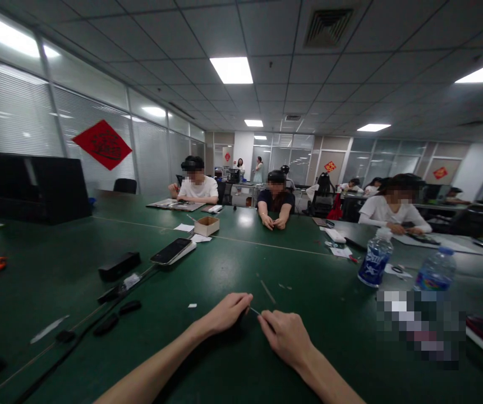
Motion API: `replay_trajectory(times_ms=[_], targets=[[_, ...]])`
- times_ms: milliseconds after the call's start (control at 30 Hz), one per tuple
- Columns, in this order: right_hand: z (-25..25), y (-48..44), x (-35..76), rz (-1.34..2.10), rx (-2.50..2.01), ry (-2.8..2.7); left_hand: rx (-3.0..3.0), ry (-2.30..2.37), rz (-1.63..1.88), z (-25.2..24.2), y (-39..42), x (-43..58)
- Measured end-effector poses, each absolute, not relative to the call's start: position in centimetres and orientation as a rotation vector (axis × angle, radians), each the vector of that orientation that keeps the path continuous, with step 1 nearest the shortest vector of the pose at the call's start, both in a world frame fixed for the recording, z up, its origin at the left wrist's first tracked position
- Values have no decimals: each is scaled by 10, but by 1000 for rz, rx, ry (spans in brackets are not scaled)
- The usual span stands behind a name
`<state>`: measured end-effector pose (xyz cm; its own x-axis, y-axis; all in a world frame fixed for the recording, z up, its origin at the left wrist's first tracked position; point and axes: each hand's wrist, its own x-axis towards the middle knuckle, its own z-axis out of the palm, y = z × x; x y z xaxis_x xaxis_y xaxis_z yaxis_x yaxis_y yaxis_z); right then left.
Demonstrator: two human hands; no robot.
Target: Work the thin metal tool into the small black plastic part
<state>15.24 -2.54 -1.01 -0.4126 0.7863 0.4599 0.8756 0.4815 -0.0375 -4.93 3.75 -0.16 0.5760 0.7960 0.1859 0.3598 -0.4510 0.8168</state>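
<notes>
Here at the near side, both forearms reach in over the green counter [224, 269], and the left hand [229, 312] is pinched tight, fingertips on one end of a thin pale strip [255, 311]. The right hand [287, 335] has the other end, thumb and finger closed on it, so the strip spans the narrow gap between the two, right in the middle of the near counter!

Just left of the hands lies a small white scrap [192, 306]; just beyond them, a flat sliver [268, 292]. Over to the left, a black cable [79, 335] runs past small dark pieces, too dim to name, and a black box [119, 266]. Out right, two bottles: one with a blue label [375, 261], the other clear with a blue cap [446, 251].

Farther on, left of centre, there's a phone [171, 251], and beyond it an open cardboard box [206, 226]. And across the far side sit three co-workers, one in dark clothes [275, 201] at centre, a white-sleeved one at right, another in white at left.
</notes>
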Motion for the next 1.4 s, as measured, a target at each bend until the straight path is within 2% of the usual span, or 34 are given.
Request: replay_trajectory(times_ms=[367, 833, 1100, 1400], targets=[[-6, -26, 159, -237, -1256, -2428, 2063, 898, 560, 9, 37, -57], [2, -28, 164, -291, -1187, -2486, 2045, 830, 555, 12, 34, -58], [-11, -62, 107, -342, -708, -2691, 1779, 960, 733, -1, 44, -52], [-4, -28, 150, -180, -1229, -2362, 1777, 958, 704, -3, 43, -52]])
